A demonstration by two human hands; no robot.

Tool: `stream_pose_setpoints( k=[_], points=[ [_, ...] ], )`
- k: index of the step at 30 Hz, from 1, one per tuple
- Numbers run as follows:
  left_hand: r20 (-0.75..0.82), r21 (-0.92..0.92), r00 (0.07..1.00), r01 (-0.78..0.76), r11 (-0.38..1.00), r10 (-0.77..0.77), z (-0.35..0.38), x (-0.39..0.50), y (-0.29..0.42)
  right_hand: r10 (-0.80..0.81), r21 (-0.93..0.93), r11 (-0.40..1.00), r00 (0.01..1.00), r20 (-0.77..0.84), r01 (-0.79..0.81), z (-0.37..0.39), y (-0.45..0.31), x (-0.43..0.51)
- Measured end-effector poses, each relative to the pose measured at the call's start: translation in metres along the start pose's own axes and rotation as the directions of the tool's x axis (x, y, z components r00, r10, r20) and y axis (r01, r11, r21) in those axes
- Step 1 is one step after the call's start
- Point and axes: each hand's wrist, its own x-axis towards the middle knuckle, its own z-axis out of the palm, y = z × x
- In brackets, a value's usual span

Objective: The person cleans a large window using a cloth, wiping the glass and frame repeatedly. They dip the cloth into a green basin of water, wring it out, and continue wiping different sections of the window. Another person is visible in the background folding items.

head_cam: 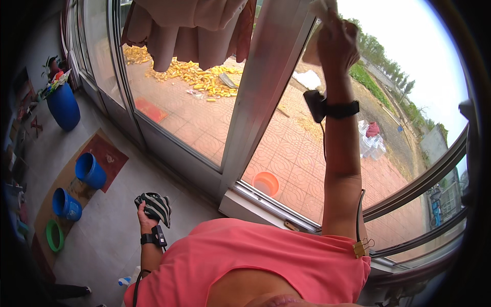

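My left hand point(147, 217) is low at my side, gripping a bunched dark-green and white striped cloth point(159, 207). Stretched up high in front of me, my right hand point(339, 44) is at the window pane point(291, 149), beside the wide metal frame post point(253, 92). A thin pale piece point(322, 8), cloth or paper, sticks out from its fingers; the hand is slightly blurred and hides part of it. Each wrist wears a strapped black device with a cable.
Pink ruffled fabric point(191, 38) hangs at the top. Blue buckets point(91, 170), a green basin point(55, 235) and a blue barrel point(63, 107) stand left. A wooden-handled tool point(291, 225) rests by the sill. Outside are corn cobs point(207, 82) and an orange bucket point(265, 184).
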Motion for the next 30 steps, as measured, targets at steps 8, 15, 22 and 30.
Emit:
stream_pose_setpoints(
  k=[8, 15, 22, 30],
  points=[
    [-0.068, 0.006, 0.997, 0.048, 0.999, -0.048, 0.011, 0.004, -0.014, -0.038, -0.234, 0.963, 0.925, 0.379, 0.135, 0.064, 0.024, 0.068],
    [-0.114, 0.003, 0.990, 0.082, 0.997, -0.081, 0.009, 0.014, -0.015, -0.018, -0.227, 0.966, 0.905, 0.426, 0.126, 0.055, -0.002, -0.017],
    [-0.182, -0.007, 0.973, 0.144, 0.990, -0.143, 0.023, 0.016, -0.014, -0.088, -0.118, 0.976, 0.830, 0.550, 0.182, 0.009, -0.027, -0.151],
    [-0.202, 0.017, 0.960, 0.202, 0.979, -0.194, 0.045, 0.015, -0.010, -0.076, 0.071, 0.997, 0.146, 0.986, 0.037, -0.074, -0.070, -0.312]
  ],
)
